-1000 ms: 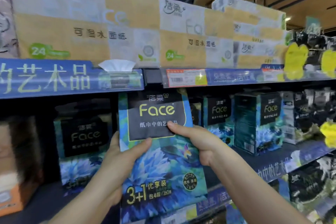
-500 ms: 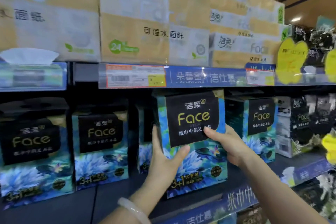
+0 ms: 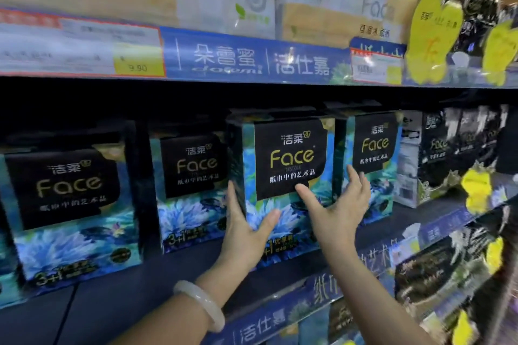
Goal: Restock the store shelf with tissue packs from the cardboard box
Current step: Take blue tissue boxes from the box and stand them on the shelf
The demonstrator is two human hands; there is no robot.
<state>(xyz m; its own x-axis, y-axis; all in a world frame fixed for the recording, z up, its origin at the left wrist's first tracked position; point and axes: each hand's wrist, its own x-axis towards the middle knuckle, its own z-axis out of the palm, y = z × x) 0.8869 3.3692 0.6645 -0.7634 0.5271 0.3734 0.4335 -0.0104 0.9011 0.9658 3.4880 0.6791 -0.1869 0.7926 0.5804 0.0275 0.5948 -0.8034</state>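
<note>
A blue-and-black "Face" tissue pack (image 3: 291,159) stands upright on the dark middle shelf (image 3: 140,297), in a row of matching packs. My left hand (image 3: 244,230) clasps its lower left edge, thumb on the front and fingers along the side. On the other side, my right hand (image 3: 336,210) has its thumb on the front and its fingers spread in the gap beside the neighbouring pack (image 3: 372,148). The cardboard box is out of view.
Two more matching packs (image 3: 64,204) (image 3: 193,176) stand to the left. Black-wrapped tissue packs (image 3: 448,148) fill the shelf to the right. The upper shelf edge (image 3: 232,57) runs close above, carrying large beige tissue bundles (image 3: 336,0). Yellow price tags (image 3: 431,45) hang at right.
Both hands have carried the pack up and rightward from in front of the shelf into the row, between two packs. The view has moved closer and to the right.
</note>
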